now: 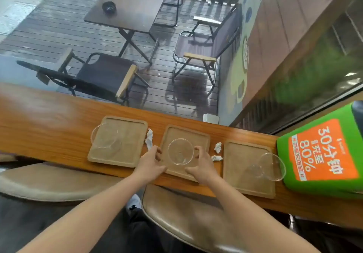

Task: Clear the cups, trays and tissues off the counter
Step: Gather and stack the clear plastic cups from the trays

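- Clear glass cup [180,151] is standing on the middle tray [198,134], near the wooden counter [49,119]'s front edge.
- The left hand [150,163] and right hand [202,164] are flanking it, fingers curled but open, gripping nothing.
- Crumpled tissues [217,147] are lying just right of that tray.

Two bare forearms reaching forward from below, converging. Left hand [149,161] palm-down, fingers [157,150] curled loosely, not clamped on anything visible. Right hand [202,164] likewise, thumb and fingers [199,151] bent inward, slightly parted. Hands close together, apart.
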A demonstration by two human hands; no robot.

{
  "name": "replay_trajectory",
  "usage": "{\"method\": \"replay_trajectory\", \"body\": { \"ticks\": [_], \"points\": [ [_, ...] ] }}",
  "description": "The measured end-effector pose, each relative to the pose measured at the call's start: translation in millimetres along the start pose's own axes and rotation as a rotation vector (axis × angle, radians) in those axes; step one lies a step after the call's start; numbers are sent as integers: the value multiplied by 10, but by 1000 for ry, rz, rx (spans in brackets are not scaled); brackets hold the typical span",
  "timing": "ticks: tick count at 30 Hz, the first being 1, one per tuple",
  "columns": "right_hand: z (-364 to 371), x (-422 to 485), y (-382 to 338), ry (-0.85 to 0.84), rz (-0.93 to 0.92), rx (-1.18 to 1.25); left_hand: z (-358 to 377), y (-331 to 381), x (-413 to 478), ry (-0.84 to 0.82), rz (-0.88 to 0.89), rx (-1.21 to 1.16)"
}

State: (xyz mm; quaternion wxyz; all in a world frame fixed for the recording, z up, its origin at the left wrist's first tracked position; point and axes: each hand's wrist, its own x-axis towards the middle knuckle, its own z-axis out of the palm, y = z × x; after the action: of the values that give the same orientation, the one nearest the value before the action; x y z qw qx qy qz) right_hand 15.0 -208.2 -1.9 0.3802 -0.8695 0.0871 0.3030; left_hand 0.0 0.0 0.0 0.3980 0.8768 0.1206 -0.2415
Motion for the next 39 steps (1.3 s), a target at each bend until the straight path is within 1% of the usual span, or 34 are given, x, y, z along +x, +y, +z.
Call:
{"method": "replay_trajectory", "body": {
  "ticks": [4,8,15,21,26,31,39],
  "points": [
    [-20,-5,-95,-10,25,87,10,67,65,-74,35,-33],
    [-9,-36,-161,3,6,90,-46,93,139,-123,89,-59],
    [-73,-54,-397,30,-14,136,-297,217,209,-139,142,-82],
    [-153,-22,-820,78,-107,159,-695,325,201,-63,227,-172],
    [-158,14,-1304,74,-223,170,-1155,324,157,20,286,-234],
    [-25,83,-1755,27,-305,198,-1624,184,84,112,304,-231],
    [392,118,-2294,-38,-388,213,-2161,-207,-87,177,274,-288]
  ]
}}
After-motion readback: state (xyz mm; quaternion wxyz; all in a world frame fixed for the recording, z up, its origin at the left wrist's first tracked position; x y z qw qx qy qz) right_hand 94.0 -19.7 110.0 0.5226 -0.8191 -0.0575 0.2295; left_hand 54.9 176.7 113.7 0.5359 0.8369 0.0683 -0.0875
